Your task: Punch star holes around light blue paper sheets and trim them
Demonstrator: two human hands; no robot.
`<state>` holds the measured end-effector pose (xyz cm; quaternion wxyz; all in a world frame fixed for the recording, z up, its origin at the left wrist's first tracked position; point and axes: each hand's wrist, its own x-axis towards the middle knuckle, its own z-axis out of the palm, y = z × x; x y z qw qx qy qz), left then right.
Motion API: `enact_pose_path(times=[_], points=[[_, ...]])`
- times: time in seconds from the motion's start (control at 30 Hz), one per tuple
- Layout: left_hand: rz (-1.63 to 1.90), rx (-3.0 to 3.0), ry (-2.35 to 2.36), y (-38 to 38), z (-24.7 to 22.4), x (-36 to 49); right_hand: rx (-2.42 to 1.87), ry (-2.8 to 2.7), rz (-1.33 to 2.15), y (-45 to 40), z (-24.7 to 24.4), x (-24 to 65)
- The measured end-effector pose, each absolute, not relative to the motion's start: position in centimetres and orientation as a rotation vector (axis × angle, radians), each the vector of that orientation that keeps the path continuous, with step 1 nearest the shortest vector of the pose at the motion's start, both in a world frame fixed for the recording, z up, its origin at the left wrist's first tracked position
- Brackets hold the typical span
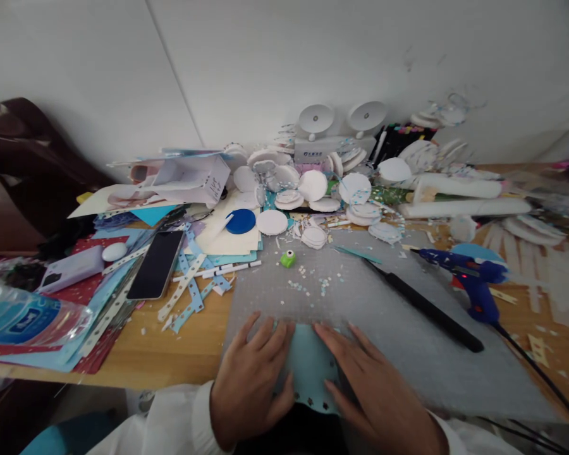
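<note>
A light blue sheet of paper (309,363) lies at the near edge of the grey cutting mat, with small star-shaped holes punched along its near edge. My left hand (253,379) rests on its left side, fingers stretched out. On the right side of the sheet lies my right hand (367,379), its fingers spread and slightly blurred. Beyond my hands sits a small green craft punch (288,258). Tiny white and blue punched pieces (323,285) are scattered on the mat near it.
A black-handled tool (431,309) and a blue glue gun (477,278) with its cord lie on the right. Left are a phone (156,265), punched paper strips (192,294) and a plastic bottle (28,316). White discs (313,185) crowd the back before a twin-headed lamp (334,148).
</note>
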<state>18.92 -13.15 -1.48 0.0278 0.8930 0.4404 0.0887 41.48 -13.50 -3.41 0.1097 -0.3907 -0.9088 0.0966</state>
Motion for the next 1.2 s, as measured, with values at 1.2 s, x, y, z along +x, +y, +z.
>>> enact_pose_path(times=[1.2], points=[[0.282, 2.653, 1.732, -10.4, -4.1, 21.1, -1.298, -2.314, 0.014, -14.8, -4.2, 43.9]])
